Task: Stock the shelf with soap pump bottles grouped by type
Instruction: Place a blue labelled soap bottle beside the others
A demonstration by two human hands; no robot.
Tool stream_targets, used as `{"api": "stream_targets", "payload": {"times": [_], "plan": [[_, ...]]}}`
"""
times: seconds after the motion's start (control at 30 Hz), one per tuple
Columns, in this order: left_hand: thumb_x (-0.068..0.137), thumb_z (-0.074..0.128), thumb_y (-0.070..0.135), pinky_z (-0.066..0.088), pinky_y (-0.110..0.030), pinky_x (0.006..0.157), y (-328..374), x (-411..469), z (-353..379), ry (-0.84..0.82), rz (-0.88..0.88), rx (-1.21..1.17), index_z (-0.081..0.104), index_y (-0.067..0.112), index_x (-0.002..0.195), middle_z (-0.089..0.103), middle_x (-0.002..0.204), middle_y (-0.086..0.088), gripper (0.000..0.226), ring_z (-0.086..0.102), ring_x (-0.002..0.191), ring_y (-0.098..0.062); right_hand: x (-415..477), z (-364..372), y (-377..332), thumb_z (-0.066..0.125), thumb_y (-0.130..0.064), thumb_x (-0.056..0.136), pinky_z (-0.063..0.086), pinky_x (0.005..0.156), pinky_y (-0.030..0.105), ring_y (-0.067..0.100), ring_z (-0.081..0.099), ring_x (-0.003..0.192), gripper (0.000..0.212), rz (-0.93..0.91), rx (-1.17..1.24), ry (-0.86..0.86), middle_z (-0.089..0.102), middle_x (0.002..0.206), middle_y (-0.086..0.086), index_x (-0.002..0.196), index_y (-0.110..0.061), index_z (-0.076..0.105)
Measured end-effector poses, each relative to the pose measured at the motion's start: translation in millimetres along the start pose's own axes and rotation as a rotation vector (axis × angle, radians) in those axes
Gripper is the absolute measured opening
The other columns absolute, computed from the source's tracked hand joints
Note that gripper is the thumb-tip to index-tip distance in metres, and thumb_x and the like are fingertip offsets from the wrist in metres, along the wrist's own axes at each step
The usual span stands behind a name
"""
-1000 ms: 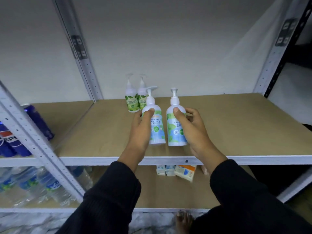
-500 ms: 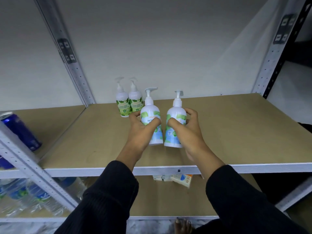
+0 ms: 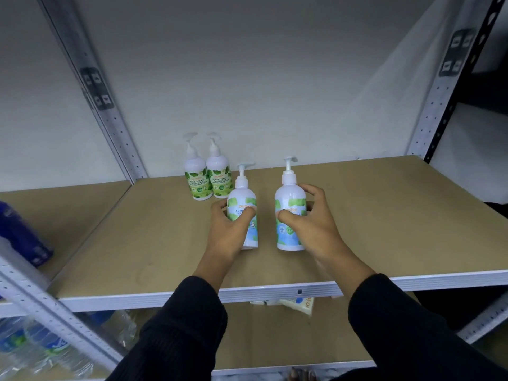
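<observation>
Green-labelled pump bottles (image 3: 196, 182) stand touching, a pair at the back of the brown shelf board (image 3: 384, 215). Just in front, the left hand (image 3: 228, 229) curls thumb and fingers round an upright blue-and-green bottle (image 3: 243, 193). Beside it, slightly apart, the right hand (image 3: 310, 224) grips a matching bottle (image 3: 290, 193).

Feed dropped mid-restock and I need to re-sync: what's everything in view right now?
Green-label pump bottles: two, white, side by side at the shelf's back.
Blue-and-green-label pump bottles: two, white, mid-shelf, apart, one per hand.
Shelf board: one, tan, white front edge.
Blue can: one seen, blurred, left bay.
Water bottles: several, clear, lower left.
Small boxes: few, white and orange, lower shelf, mostly hidden.
Left hand: one, grips the left bottle.
Right hand: one, grips the right bottle.
</observation>
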State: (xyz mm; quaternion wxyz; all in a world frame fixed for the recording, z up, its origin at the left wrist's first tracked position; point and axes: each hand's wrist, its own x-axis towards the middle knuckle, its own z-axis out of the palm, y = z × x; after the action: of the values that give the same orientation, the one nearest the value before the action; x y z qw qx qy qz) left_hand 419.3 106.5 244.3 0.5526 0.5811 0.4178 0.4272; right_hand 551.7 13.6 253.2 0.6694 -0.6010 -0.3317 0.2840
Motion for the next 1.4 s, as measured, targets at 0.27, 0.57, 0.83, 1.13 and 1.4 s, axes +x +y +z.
{"api": "stream_targets", "payload": {"times": [0.27, 0.57, 0.83, 1.13, 1.4], "plan": [[0.087, 0.074, 0.023, 0.061, -0.045, 0.081, -9, 15, -3, 0.066, 0.019, -0.102, 0.048, 0.022, 0.123, 0.067, 0.109, -0.008, 0.045, 0.071, 0.094, -0.025, 41, 28, 13, 0.074, -0.001, 0.079, 0.054, 0.069, 0.020, -0.002, 0.062, 0.075, 0.060, -0.164, -0.095, -0.017, 0.063, 0.103, -0.007, 0.121, -0.034, 0.046], [0.086, 0.074, 0.023, 0.061, -0.039, 0.076, -13, 20, -1, 0.073, 0.007, -0.105, 0.047, 0.022, 0.126, 0.066, 0.105, -0.004, 0.048, 0.071, 0.093, -0.023, 63, 25, 26, 0.070, 0.003, 0.082, 0.045, 0.075, 0.007, -0.011, 0.058, 0.086, 0.062, -0.287, -0.173, -0.016, 0.054, 0.110, -0.022, 0.129, -0.024, 0.042], [0.085, 0.075, 0.023, 0.059, -0.033, 0.069, -11, 17, 4, 0.106, 0.008, -0.109, 0.047, 0.022, 0.128, 0.064, 0.099, 0.002, 0.052, 0.070, 0.088, -0.020, 52, 16, 52, 0.083, -0.012, 0.073, 0.050, 0.083, 0.015, -0.001, 0.055, 0.110, 0.085, -0.294, -0.319, -0.003, 0.047, 0.131, -0.006, 0.139, -0.039, 0.038], [0.084, 0.076, 0.022, 0.061, -0.045, 0.077, -15, 27, 11, 0.117, 0.019, -0.108, 0.049, 0.023, 0.125, 0.067, 0.101, -0.002, 0.049, 0.071, 0.087, -0.022, 77, 14, 44, 0.080, -0.010, 0.075, 0.043, 0.063, 0.005, -0.013, 0.059, 0.081, 0.076, -0.302, -0.421, -0.005, 0.056, 0.100, -0.022, 0.136, -0.029, 0.039], [0.085, 0.075, 0.021, 0.061, -0.039, 0.070, -16, 42, 17, 0.121, 0.013, -0.112, 0.048, 0.025, 0.119, 0.066, 0.097, -0.001, 0.044, 0.071, 0.082, -0.021, 116, 19, 46, 0.077, -0.008, 0.078, 0.041, 0.058, 0.004, -0.011, 0.060, 0.077, 0.072, -0.302, -0.462, -0.010, 0.056, 0.093, -0.020, 0.136, -0.023, 0.037]]}}
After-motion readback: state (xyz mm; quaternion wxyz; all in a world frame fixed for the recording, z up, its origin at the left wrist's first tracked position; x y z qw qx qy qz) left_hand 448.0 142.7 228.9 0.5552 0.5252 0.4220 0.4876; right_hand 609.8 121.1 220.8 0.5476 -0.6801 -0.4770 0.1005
